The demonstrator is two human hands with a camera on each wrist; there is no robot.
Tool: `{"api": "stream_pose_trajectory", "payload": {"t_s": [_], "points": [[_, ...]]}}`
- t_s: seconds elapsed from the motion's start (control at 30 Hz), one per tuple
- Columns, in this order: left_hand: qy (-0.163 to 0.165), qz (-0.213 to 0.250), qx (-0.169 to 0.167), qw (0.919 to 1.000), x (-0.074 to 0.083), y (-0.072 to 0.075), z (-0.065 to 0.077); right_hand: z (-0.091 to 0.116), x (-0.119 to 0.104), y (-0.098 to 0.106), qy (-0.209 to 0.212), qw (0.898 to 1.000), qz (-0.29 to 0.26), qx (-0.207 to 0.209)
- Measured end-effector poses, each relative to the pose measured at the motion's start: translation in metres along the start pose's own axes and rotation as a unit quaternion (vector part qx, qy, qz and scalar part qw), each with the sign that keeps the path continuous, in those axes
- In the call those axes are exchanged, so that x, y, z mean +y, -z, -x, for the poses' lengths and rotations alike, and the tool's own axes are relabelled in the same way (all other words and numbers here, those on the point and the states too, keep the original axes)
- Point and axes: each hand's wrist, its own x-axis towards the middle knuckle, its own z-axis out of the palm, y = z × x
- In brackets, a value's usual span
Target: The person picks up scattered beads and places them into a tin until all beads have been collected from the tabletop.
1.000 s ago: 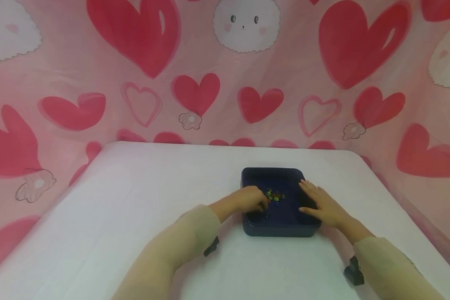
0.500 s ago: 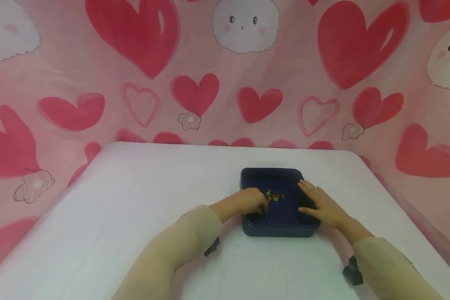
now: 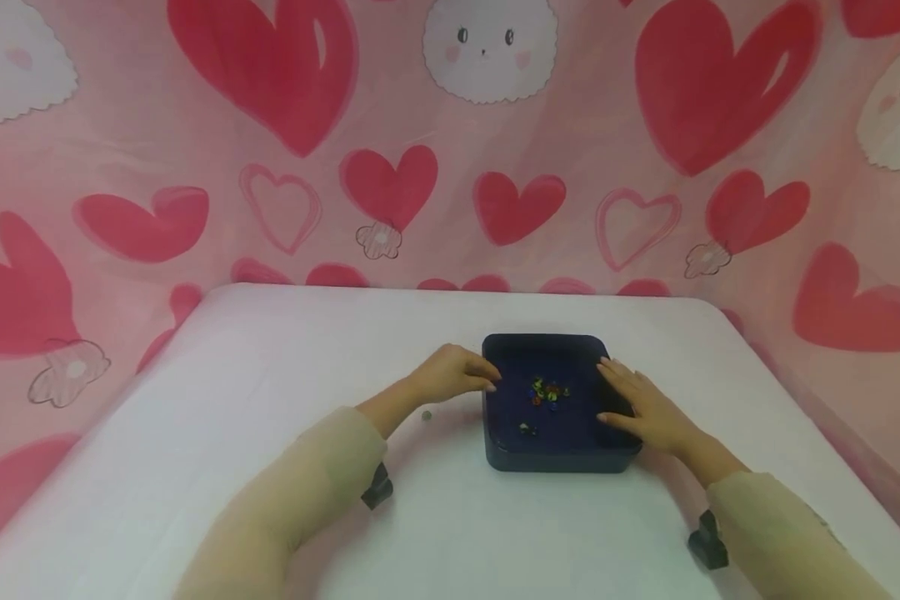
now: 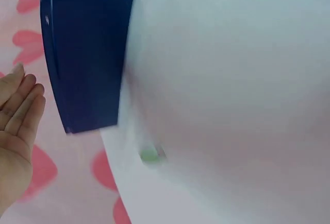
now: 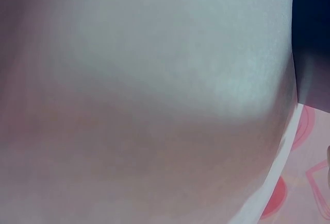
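Note:
A dark blue box [image 3: 562,461], open at the top, holds several small glass marbles [image 3: 551,395] in green, yellow, orange and blue near its middle. Two or so more marbles [image 3: 526,428] lie toward its front left. My left hand [image 3: 450,373] is at the box's left rim, palm down, thumb and fingers apart from any marble. The left wrist view shows its fingers extended and nothing between them. On the table below that hand is a single green marble [image 4: 149,155], blurred. My right hand [image 3: 651,415] rests over the right rim with fingers spread.
The white table [image 3: 307,350] runs back to a pink curtain [image 3: 450,208] printed with hearts. Dark wrist-camera mounts [image 3: 708,542] hang below both sleeves. In the right wrist view, the box's dark side [image 5: 314,23] shows at the upper right.
My left hand has come out of the box and moved left to its rim, its curled fingers now loosened. A marble now shows on the table left of the box. My right hand stays put.

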Motion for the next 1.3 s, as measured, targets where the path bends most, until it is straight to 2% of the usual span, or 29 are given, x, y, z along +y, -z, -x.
{"api": "stream_pose_trajectory", "payload": {"t_s": [0.13, 0.3, 0.53, 0.77, 1.03, 1.3], "points": [[0.022, 0.011, -0.005, 0.9997, -0.012, 0.008, 0.013, 0.000, 0.000, 0.001, -0.002, 1.000, -0.001, 0.001], [0.051, 0.029, -0.027, 0.9979, -0.026, 0.012, 0.028, 0.000, -0.001, 0.001, -0.001, 1.000, -0.006, 0.000], [0.083, 0.020, -0.027, 0.9959, -0.044, 0.013, 0.045, -0.001, -0.001, 0.000, 0.000, 1.000, -0.004, -0.001], [0.106, 0.043, -0.044, 0.9924, -0.052, 0.013, 0.055, -0.001, -0.002, 0.001, 0.000, 1.000, -0.004, -0.001], [0.118, 0.060, -0.063, 0.9892, -0.056, 0.007, 0.060, 0.000, -0.004, 0.001, -0.009, 1.000, -0.008, -0.003], [0.097, 0.040, -0.075, 0.9917, -0.059, 0.004, 0.060, 0.000, -0.003, 0.000, -0.004, 1.000, -0.010, 0.002]]}}
